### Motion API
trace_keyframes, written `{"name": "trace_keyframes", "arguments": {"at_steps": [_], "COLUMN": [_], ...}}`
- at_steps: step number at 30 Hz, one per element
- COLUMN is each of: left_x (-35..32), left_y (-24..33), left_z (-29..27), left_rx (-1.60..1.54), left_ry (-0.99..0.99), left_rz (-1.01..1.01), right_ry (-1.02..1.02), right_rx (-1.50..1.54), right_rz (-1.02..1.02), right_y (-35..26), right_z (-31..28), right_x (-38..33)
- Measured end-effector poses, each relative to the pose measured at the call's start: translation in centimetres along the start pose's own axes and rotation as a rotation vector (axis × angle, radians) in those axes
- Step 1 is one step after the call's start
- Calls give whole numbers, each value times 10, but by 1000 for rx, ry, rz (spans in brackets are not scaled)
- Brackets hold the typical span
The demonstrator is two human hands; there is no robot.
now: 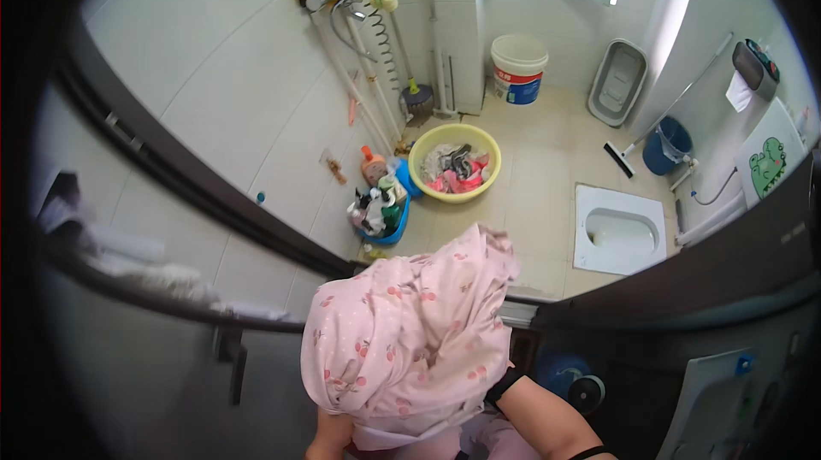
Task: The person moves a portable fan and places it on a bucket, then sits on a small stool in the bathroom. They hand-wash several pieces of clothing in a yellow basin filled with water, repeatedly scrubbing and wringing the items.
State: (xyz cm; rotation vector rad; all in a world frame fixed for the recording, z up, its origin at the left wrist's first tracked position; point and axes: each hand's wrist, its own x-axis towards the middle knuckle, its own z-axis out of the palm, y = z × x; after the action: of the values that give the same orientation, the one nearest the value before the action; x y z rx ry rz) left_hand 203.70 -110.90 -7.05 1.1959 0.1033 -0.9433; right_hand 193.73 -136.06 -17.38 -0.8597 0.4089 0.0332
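Holding up a bundled pink garment (406, 340), the left hand (329, 441) sits under its lower left edge, its grip hidden by cloth. The right hand (505, 385) is clamped on the garment's right edge, just nearer; the yellow basin (425, 179) of laundry lies well beyond the garment.

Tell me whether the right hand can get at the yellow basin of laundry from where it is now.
Probably not. The right hand is tucked under the pink patterned cloth at the doorway, while the yellow basin sits well inside on the bathroom floor, seemingly beyond arm's reach.

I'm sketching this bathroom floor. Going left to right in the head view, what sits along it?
Blue tub of bottles → yellow basin of laundry → white bucket → grey baby tub → blue bin.
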Motion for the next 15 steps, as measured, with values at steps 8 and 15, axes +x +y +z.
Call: {"name": "trace_keyframes", "arguments": {"at_steps": [8,15], "left_x": [170,290], "left_y": [32,87], "left_z": [-10,-6], "left_rx": [-184,-343], "left_ry": [-91,-112], "left_rz": [22,217], "right_ry": [-61,-59], "right_rx": [-694,-896], "right_rz": [-445,-694], "right_y": [-96,-154], "right_z": [54,53], "right_x": [154,211]}}
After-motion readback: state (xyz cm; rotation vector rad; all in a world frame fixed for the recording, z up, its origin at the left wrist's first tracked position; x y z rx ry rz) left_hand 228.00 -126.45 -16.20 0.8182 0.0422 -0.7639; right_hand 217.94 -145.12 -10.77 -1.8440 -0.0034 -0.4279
